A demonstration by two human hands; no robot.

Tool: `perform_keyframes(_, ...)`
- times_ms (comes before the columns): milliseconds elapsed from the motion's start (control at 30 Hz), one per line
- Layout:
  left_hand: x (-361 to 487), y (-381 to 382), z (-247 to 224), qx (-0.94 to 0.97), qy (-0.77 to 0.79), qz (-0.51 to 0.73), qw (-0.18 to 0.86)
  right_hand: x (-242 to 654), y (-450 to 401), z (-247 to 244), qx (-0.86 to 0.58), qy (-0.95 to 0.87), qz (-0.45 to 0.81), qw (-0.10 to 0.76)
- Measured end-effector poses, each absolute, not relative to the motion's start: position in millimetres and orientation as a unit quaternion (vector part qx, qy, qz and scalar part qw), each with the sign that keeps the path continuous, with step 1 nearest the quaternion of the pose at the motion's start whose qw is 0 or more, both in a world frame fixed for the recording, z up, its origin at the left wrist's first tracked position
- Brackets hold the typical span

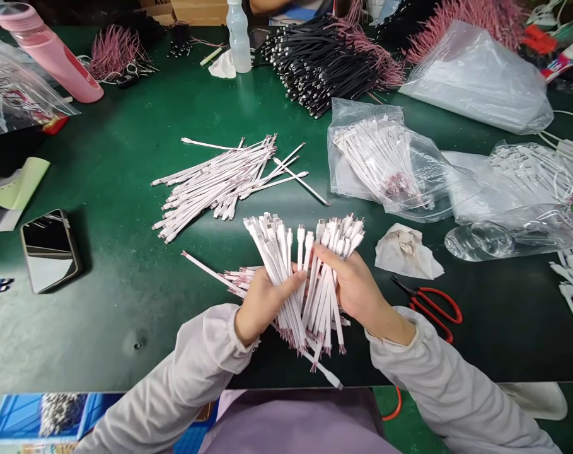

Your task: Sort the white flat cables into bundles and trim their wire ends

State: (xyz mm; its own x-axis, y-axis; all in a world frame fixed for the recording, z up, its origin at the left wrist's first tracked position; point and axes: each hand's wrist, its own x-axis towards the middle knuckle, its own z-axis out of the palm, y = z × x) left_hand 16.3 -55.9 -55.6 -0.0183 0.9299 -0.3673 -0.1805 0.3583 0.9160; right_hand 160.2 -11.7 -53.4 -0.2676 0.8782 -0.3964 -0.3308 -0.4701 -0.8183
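My left hand (267, 296) is closed around a bundle of short white cables (273, 243), with their plugs pointing away from me. Another bundle of white cables (331, 296) is gripped by my right hand (362, 287), its thumb and fingers near the plugs. The two bundles fan out side by side, and their pinkish wire ends hang toward the table's front edge. Beneath and behind my hands lie more loose white cables (210, 270), partly hidden. Farther back rests a pile of white cables (220, 183), spread at a slant.
Red-handled scissors (437, 307) and a crumpled tissue (406, 251) lie to the right, near a clear bottle (513, 233). Bagged white cables (376, 157) sit behind them. A phone (50, 251) is at left. Black cables (324, 63) are heaped at the back.
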Motion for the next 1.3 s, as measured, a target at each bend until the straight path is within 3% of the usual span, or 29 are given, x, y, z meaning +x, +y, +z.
perform_keyframes(667,17.5,-59.2,-58.9,0.396,0.538,0.418,0.615,168.9,-2.3,-43.8,-0.417,-0.346,0.729,0.418)
perform_keyframes(900,21.6,-57.0,-54.5,0.251,0.492,0.472,0.687,165.9,-13.1,-39.9,-0.445,-0.411,0.719,0.340)
perform_keyframes(1300,20.6,-56.0,-57.9,0.273,0.467,0.507,0.671,160.3,-18.4,-33.3,-0.464,-0.412,0.713,0.327)
